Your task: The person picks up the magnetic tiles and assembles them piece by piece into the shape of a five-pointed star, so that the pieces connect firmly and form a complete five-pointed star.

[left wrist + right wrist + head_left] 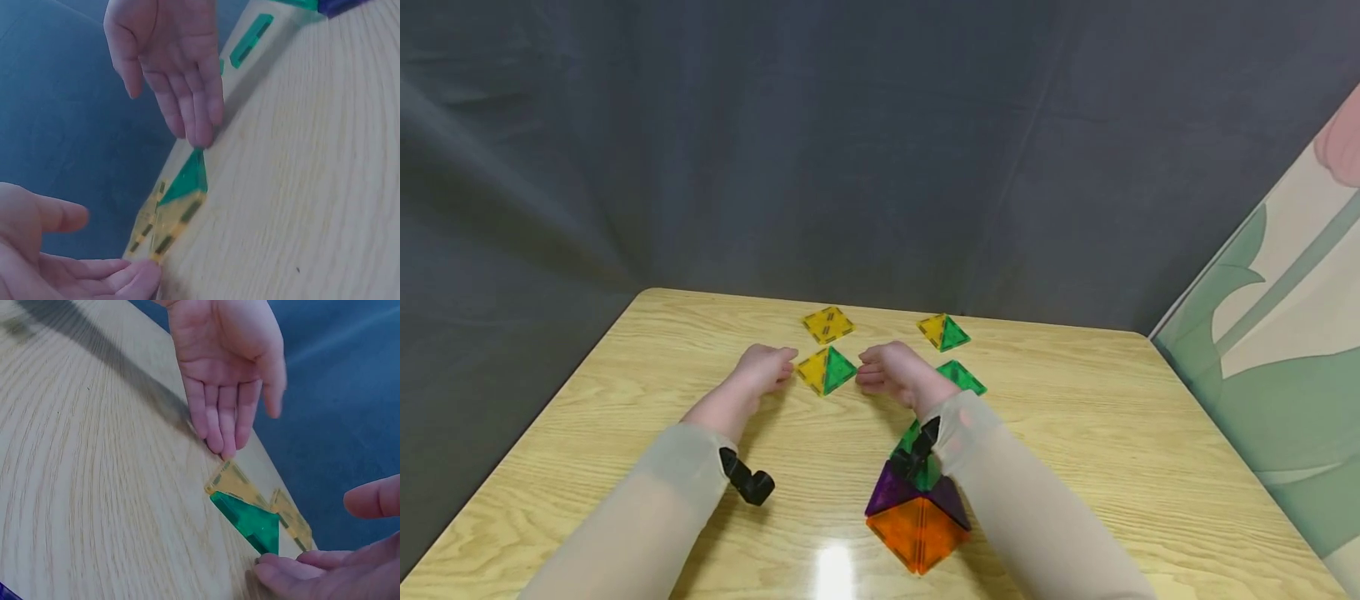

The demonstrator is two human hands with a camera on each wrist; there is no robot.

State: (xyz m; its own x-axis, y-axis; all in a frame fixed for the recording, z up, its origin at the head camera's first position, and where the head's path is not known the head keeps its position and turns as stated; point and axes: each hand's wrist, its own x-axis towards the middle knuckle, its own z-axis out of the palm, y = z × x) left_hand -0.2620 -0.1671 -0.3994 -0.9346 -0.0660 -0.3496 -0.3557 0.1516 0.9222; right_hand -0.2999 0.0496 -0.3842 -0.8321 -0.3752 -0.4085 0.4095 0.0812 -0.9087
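A yellow triangular magnetic tile (813, 371) and a green triangular magnetic tile (838, 372) lie edge to edge on the table, forming a diamond. My left hand (762, 369) stands on edge at the yellow tile's outer corner, its fingertips right at that corner. From the other side, my right hand (891, 371) has its fingertips at the green tile's outer corner. Both palms face inward, with extended fingers and thumbs held apart from them, as the left wrist view shows with the right palm (178, 50). Neither hand grips anything.
Behind the pair lies a yellow diamond (828, 325). To the right are a yellow-green diamond (943, 332) and green tiles (962, 377), partly behind my right wrist. Nearer, orange tiles (917, 533) adjoin purple tiles (891, 490) under my right forearm. A dark curtain (880, 150) hangs behind the table.
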